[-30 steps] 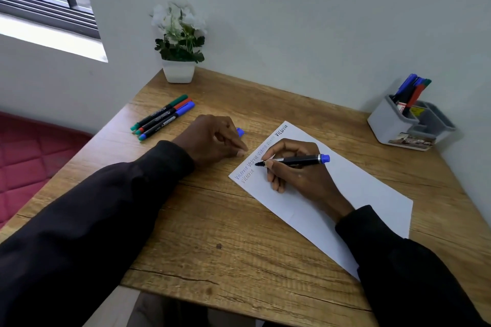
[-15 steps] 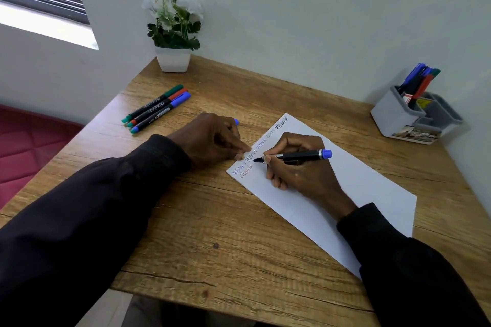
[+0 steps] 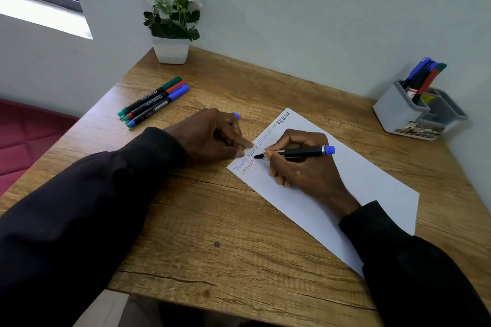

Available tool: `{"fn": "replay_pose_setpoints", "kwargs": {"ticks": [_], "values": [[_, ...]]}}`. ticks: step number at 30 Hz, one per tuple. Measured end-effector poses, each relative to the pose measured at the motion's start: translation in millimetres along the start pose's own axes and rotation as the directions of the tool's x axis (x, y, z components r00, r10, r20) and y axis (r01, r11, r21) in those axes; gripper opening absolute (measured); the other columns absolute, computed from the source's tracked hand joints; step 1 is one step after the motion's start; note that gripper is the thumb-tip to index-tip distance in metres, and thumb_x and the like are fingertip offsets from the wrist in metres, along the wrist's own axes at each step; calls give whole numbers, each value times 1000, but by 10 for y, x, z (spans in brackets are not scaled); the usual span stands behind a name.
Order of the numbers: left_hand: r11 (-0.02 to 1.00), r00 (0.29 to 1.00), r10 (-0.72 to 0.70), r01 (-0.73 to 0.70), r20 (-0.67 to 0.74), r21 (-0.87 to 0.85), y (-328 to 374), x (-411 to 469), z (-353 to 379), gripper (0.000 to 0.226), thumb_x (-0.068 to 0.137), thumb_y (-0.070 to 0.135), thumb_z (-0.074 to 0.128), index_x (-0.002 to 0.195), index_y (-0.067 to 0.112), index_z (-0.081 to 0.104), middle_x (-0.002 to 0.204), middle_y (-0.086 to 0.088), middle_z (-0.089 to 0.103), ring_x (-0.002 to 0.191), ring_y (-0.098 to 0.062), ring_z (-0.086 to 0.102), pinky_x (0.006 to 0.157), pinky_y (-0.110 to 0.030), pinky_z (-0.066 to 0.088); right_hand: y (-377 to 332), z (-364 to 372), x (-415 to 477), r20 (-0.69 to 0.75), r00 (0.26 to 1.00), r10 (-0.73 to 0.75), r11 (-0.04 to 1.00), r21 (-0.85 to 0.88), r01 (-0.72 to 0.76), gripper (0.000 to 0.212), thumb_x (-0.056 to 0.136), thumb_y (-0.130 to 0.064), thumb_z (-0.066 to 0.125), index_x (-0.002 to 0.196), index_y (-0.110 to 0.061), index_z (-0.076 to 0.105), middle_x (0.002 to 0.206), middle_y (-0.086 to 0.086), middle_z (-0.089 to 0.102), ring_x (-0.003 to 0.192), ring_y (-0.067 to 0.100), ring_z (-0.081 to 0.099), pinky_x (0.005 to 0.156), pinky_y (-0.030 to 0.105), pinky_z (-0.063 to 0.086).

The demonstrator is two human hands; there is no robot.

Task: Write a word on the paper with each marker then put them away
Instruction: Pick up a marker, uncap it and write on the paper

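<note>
Right grip, in the head view, pinches the blue-ended marker low near its tip for control, writing by the paper's far-left corner. Left grip curls round what looks like a blue cap, one fingertip pinning the sheet. Three markers wait at the desk's left edge, and the organizer stands at its far right corner.

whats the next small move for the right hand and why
Probably start the next word right of the second-row word: the right hand grips the uncapped marker, tip poised there, while the left hand, blue cap poking out, pins the paper.
</note>
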State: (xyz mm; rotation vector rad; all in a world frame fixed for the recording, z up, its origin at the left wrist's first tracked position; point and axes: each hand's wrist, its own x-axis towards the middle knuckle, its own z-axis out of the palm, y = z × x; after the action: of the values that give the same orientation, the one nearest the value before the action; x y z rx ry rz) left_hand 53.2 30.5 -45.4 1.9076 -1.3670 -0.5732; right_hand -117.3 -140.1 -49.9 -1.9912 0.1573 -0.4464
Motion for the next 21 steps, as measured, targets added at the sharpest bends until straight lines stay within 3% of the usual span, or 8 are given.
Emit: {"fn": "replay_pose_setpoints", "kwargs": {"ticks": [13, 17, 21], "values": [[1000, 1000, -19, 19, -1, -24, -16, 9, 7, 26, 81, 22, 75, 105, 31, 73, 99, 10, 67, 91, -8, 62, 76, -35, 57, 0, -9, -7, -21, 998, 59, 998, -17, -59, 21, 90, 5, 72, 73, -7, 69, 57, 7, 69, 41, 22, 64, 40, 25, 46], [999, 1000, -11, 11, 2, -41, -4, 1, -8, 28, 81, 20, 76, 96, 43, 69, 98, 10, 67, 90, -7, 63, 75, -31, 56, 4, 12, -18, -41, 998, 46, 999, 9, -46, 16, 93, 1, 73, 77, -2, 70, 59, 13, 69, 43, 25, 64, 40, 27, 47], [1000, 1000, -16, 16, 8, -15, -5, 6, -4, 26, 82, 20, 75, 103, 35, 72, 99, 10, 67, 91, -8, 62, 76, -34, 57, 7, 18, -11, -47, 998, 53, 998, 29, -51, 16, 93, 0, 74, 78, -5, 71, 60, 13, 69, 43, 26, 65, 40, 27, 48]]}}
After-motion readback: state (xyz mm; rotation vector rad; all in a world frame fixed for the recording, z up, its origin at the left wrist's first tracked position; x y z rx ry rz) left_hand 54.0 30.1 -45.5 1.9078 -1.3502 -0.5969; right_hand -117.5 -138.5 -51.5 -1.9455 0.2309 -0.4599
